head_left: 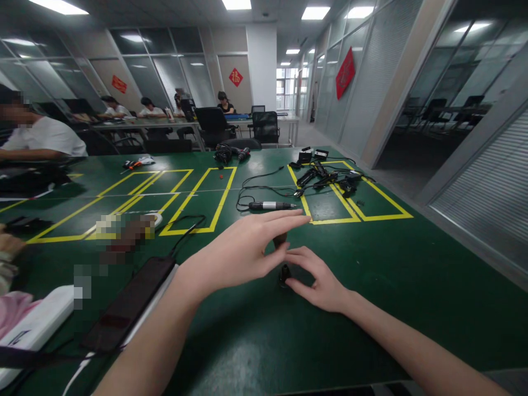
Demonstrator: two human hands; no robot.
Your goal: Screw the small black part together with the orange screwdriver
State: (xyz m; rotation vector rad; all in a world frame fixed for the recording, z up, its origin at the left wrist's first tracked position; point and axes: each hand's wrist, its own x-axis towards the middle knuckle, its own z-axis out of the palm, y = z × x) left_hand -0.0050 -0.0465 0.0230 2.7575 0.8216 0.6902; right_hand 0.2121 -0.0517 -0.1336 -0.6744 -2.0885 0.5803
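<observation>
Near the middle of the green counter [391,286], between the two hands, a small black part [284,273] stands upright on a wider base, partly covered by fingers; it serves as the clock's centre here. The left hand [247,242] reaches over from nine o'clock, palm down, its grip half open with fingers stretched out and the thumb bent underneath; a dark patch [280,240] shows in that gap, too hidden to tell whether anything is held. At four o'clock the right hand [319,280] has its thumb touching the part's base and its forefinger near the left thumb, a narrow gap between them; whether the grip has firm hold cannot be told. An electric screwdriver [270,205] lies at twelve o'clock, tip pointing toward three. Yellow tape outlines divide the counter: the one at one o'clock [388,218] contains part of a heap of black cables [319,175], which spills over its edge, and the narrow one at eleven [192,231] holds a small red piece [221,176]. Toward nine, a dark smartphone [132,302] rests against something white; farther out that way are a white oblong device [45,322] and pink cloth [14,308].
</observation>
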